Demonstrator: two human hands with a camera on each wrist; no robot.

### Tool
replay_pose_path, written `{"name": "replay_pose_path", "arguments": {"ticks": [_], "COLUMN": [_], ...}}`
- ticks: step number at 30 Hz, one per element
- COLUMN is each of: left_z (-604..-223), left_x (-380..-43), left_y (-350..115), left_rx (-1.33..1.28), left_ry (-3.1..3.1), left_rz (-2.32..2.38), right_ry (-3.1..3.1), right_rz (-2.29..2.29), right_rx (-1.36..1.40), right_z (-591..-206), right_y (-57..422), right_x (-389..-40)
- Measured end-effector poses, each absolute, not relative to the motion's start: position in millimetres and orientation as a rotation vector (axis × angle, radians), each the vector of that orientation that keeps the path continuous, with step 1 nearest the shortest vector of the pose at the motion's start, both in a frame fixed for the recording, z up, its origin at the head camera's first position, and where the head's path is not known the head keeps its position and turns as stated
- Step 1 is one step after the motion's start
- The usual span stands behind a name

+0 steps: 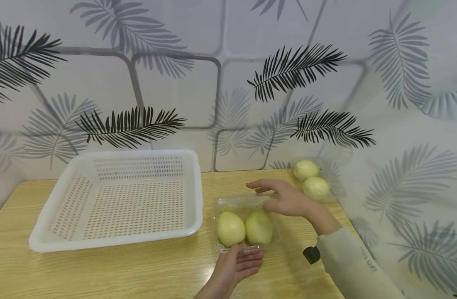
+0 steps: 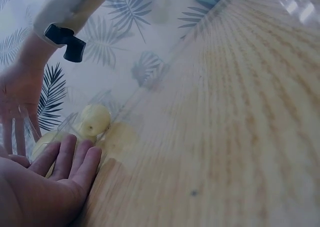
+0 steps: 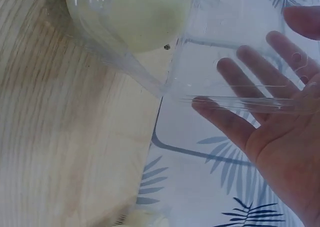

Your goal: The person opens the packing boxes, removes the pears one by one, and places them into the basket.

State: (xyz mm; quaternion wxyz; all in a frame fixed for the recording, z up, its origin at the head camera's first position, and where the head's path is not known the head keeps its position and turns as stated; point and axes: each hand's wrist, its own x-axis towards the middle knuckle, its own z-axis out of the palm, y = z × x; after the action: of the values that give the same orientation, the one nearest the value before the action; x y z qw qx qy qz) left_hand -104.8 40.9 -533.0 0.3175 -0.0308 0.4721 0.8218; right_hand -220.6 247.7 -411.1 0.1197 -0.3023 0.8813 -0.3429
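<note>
Two yellow-green pears, a left one (image 1: 230,229) and a right one (image 1: 259,227), sit side by side in a clear plastic box (image 1: 217,207) on the table. At the box's near side is my left hand (image 1: 235,268), palm turned up and fingers extended; in the left wrist view its fingertips overlap the box. My right hand (image 1: 282,197) reaches over the box's far right corner with its fingers extended. The right wrist view shows this hand (image 3: 280,132) behind a clear plastic panel (image 3: 215,67) of the box, fingers spread. Whether it touches the panel I cannot tell.
A white perforated plastic basket (image 1: 194,195) stands on the wooden table (image 1: 138,274) to the left of the box. At the back right, against the patterned wall (image 1: 250,104), lie two more pears (image 1: 316,187) in clear packaging. The wall bounds the table behind and on the right.
</note>
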Motion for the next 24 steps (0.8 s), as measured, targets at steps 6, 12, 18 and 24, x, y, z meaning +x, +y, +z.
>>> {"name": "replay_pose_path", "arguments": {"ticks": [6,12,18,24], "left_z": [-532,-531,-530,-529], "left_x": [-105,-104,-104,-103], "left_y": [40,40,39,41], "left_rx": [-0.065,-0.066,-0.071,-0.101], "left_ry": [1.235,1.232,1.232,1.241], "left_rz": [2.16,2.178,2.193,2.203], "right_ry": [2.488,2.419,2.376,2.306], "right_rz": [-1.277,-1.478,-1.717,-2.024], "right_rx": [-0.809,-0.692,-0.639,-0.521], "right_z": [-420,-423,-438,-457], "right_y": [252,254,257,255], "right_x": [-226,-230,-234,-235]}}
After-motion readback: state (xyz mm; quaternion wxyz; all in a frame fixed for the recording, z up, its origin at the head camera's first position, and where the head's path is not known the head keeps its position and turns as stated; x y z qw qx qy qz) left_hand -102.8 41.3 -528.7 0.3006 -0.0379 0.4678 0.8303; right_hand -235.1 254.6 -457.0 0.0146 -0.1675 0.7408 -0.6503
